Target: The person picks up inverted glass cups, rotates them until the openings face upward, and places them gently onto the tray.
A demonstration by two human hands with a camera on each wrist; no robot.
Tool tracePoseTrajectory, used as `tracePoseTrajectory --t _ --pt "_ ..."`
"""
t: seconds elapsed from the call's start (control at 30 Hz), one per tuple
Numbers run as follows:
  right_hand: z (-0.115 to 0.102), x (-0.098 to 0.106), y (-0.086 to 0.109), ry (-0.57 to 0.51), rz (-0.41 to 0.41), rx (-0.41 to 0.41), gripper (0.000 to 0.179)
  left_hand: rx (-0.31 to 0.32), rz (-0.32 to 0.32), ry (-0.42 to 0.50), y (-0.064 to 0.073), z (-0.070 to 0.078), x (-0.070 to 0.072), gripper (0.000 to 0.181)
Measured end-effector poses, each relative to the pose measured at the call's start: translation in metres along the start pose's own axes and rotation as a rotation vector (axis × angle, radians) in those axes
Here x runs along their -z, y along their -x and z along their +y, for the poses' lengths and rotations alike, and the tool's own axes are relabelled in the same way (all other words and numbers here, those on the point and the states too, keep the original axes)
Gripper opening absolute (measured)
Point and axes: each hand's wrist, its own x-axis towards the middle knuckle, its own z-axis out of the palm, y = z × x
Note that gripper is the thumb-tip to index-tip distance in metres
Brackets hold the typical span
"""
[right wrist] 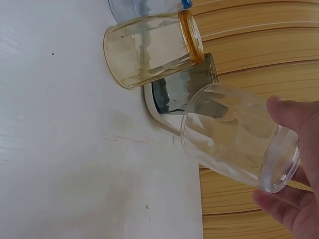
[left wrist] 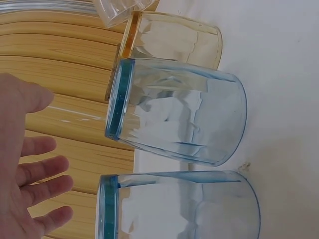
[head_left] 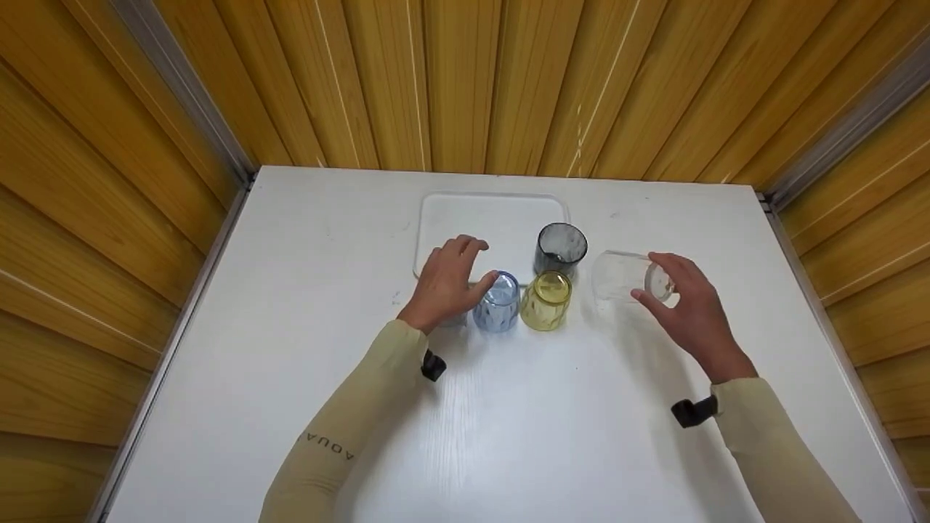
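A: There was the clear glass [head_left: 617, 276], off to the person's right, its thick base pinched between thumb and fingers of the right hand [head_left: 686, 305]!

B: How did it sit?

A: Tipped on its side, mouth pointing left; whether its rim touched the counter [head_left: 508, 436], I couldn't tell.

B: And the left hand [head_left: 450, 280]?

A: Spread loosely, holding nothing, right by the blue glass [head_left: 498, 309], thumb close to its base but apart. A second blue glass [left wrist: 184, 209] stood just beside, partly hidden by that hand in the head view.

B: Shapes, quickly!

A: Blue, then the yellow glass [head_left: 545, 309], upside down on smooth white, faceted see-through sides, chunky round bases on top.

B: The smoky one?

A: The grey glass [head_left: 559, 250] stood mouth up at the near right corner of the white tray [head_left: 472, 211], a shallow rounded rectangle. Ribbed, wood-grained panels [head_left: 465, 87] rose behind.
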Motion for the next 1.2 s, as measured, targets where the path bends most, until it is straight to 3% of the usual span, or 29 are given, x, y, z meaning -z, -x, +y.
tracePoseTrajectory --t 0.47,0.7,1.0,1.2 --pt "0.0006 -0.0003 0.0019 -0.058 0.061 -0.009 0.060 0.002 0.011 0.003 0.0001 0.0024 -0.0019 0.050" --pt "-0.0007 0.0007 0.0010 -0.112 0.080 -0.006 0.060 -0.061 0.051 0.008 0.0010 0.0032 -0.0013 0.052" --pt "-0.0005 0.0000 0.0006 -0.135 0.085 -0.015 0.061 -0.054 -0.015 0.001 0.0024 0.0073 -0.0003 0.060" --pt "-0.0028 0.0006 -0.0004 -0.147 0.087 -0.012 0.060 -0.078 -0.023 -0.001 0.0020 0.0080 -0.0024 0.063"
